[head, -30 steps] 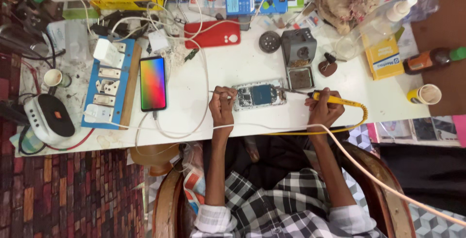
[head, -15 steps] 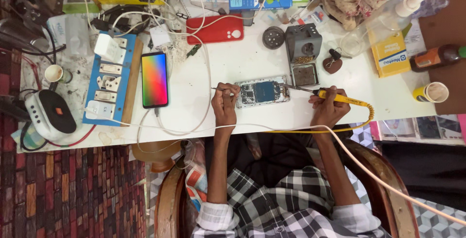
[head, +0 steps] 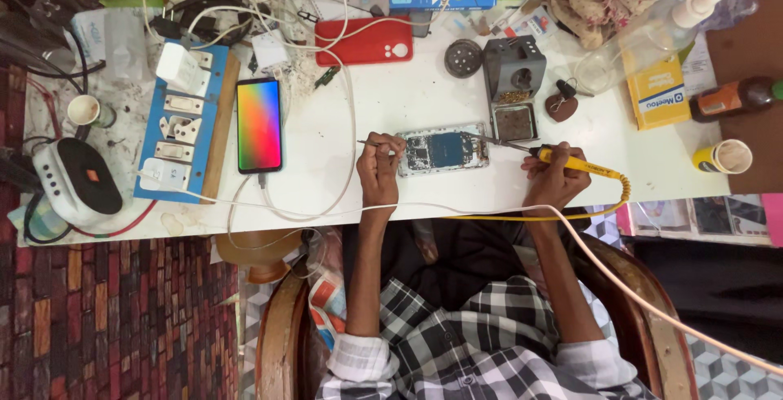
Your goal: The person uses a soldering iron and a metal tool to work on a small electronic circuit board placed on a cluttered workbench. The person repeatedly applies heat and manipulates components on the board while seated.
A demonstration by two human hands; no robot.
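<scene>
Opened phone (head: 443, 151) flat on the white table (head: 342, 180), near its front edge, between both hands. Left hand (head: 380, 170) touching phone's left end, fingers pinched shut on thin tweezers (head: 371, 143). Right hand (head: 555, 178) just right of phone, fingers wrapped around yellow soldering iron (head: 571, 162), tip resting at phone's upper right corner. Lit phone (head: 259, 125) well to the left, beside blue switchboard (head: 181, 127). Grey stand (head: 514, 82) just behind

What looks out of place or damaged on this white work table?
The opened phone with its blue inner part bare lies between the left hand and right hand. White cables tangle across the table; the lit rainbow-screen phone lies among them.
</scene>
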